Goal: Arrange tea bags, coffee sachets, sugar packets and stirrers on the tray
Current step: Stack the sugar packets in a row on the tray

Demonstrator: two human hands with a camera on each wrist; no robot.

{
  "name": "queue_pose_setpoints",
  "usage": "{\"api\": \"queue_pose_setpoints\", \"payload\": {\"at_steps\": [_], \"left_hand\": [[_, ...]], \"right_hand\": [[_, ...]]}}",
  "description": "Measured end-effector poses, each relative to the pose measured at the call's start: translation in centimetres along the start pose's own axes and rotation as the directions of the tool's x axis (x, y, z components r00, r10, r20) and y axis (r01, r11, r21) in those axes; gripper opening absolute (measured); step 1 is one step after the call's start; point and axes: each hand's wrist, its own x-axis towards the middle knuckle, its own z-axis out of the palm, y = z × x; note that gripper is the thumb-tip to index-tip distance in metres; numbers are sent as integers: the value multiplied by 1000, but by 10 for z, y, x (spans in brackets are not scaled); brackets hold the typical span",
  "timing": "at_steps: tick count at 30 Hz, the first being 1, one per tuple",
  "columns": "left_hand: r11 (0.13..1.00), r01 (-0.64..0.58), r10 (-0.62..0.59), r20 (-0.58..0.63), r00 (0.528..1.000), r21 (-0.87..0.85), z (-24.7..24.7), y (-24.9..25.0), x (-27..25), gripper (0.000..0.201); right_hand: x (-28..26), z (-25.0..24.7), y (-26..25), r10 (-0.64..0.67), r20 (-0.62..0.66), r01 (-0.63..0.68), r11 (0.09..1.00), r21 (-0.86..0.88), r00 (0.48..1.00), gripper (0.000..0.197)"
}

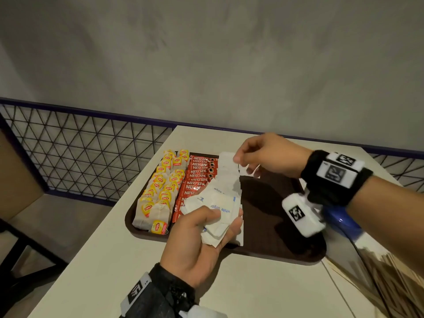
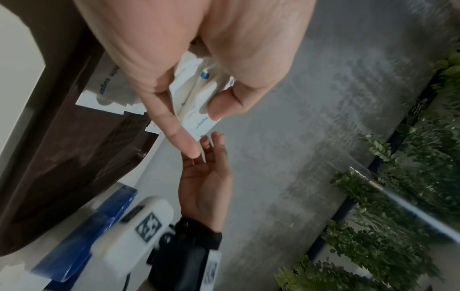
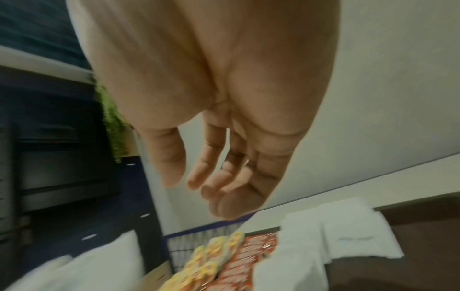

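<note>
A brown tray (image 1: 275,214) lies on the table. At its left lie yellow-tagged tea bags (image 1: 158,191), then a column of red coffee sachets (image 1: 197,177), then a column of white sugar packets (image 1: 229,177). My left hand (image 1: 220,223) grips a bunch of sugar packets (image 1: 218,210) above the tray's front edge; in the left wrist view, thumb and fingers (image 2: 179,126) clamp them. My right hand (image 1: 243,161) hovers over the far end of the sugar column, fingers (image 3: 199,177) loose and holding nothing. Wooden stirrers (image 1: 385,278) lie off the tray at the lower right.
The cream table (image 1: 137,271) ends at a drop on the left, with a wire-mesh railing (image 1: 80,152) and a grey wall behind. A blue object (image 1: 339,221) lies right of the tray under my right forearm. The tray's right half is bare. Green plants (image 2: 398,216) stand beyond the railing.
</note>
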Motion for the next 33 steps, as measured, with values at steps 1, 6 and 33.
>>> {"api": "queue_pose_setpoints", "payload": {"at_steps": [1,6,33], "left_hand": [[1000,-16,16,1,1000,21,1,-1,0,47],[989,-69,63,52,997,132,7,-3,-6,44],[994,31,-33,21,999,101,5,-2,-7,37]], "right_hand": [[-16,6,-7,-38,58,37,999,20,998,16],[-70,22,-20,-147,204,145,989,25,968,20],[-84,17,-6,-49,154,19,982,190,987,21]]}}
